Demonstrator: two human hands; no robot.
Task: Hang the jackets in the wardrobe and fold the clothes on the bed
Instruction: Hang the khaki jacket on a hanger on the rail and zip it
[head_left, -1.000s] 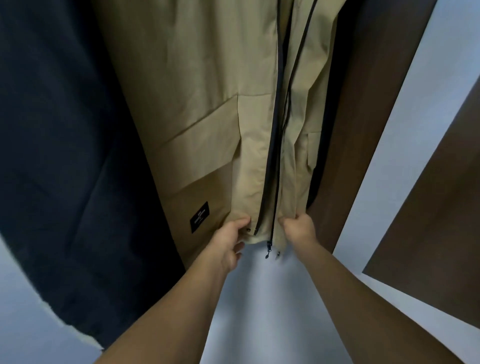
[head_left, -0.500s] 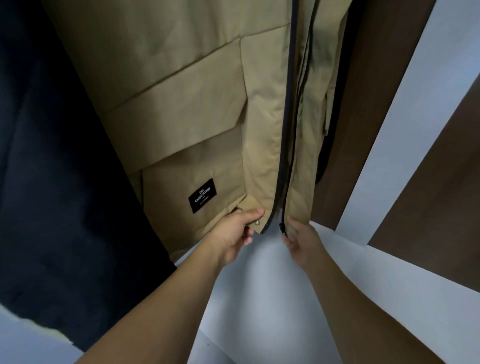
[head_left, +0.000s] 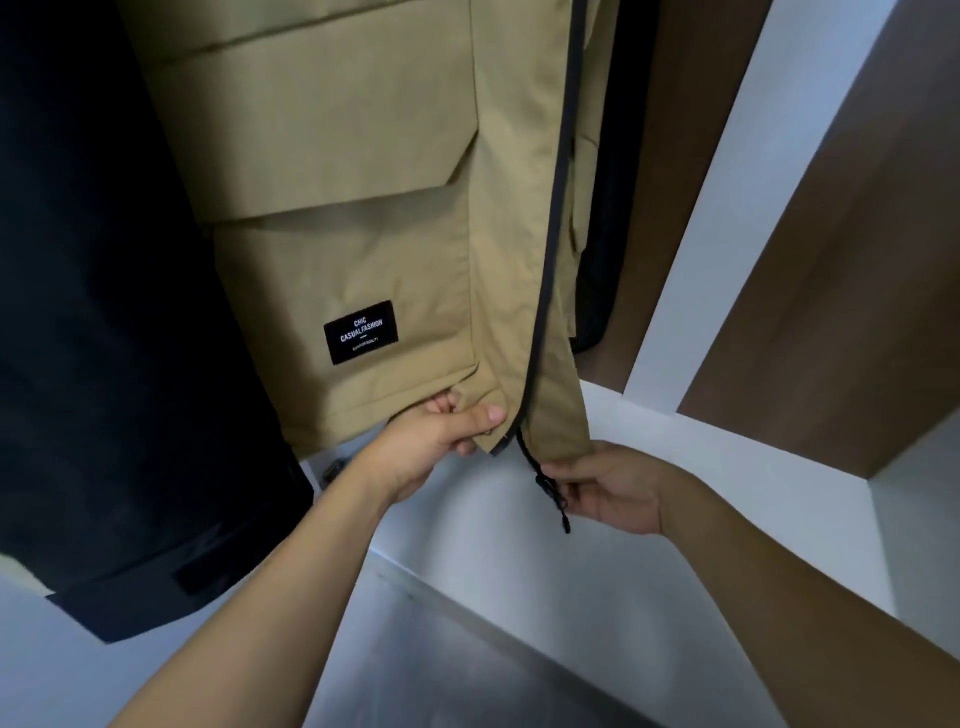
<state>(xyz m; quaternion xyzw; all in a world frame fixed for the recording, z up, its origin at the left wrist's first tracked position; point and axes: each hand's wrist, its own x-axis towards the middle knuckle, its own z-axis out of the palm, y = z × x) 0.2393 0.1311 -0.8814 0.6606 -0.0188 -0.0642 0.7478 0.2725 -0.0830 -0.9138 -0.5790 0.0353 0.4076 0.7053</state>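
A tan jacket with a black zipper and a black label hangs in front of me in the wardrobe. My left hand pinches the bottom hem of its left front panel beside the zipper. My right hand holds the bottom corner of the right front panel, with the black zipper pull cord dangling at its fingers. A dark navy jacket hangs just left of the tan one.
The white wardrobe floor lies under the jackets. A white divider panel and brown wood panels stand to the right. Another dark garment hangs behind the tan jacket.
The view has tipped down and closer to the hem. Both hands stay on the bottom of the tan jacket; the right hand has shifted right and lower, by the zipper cord.
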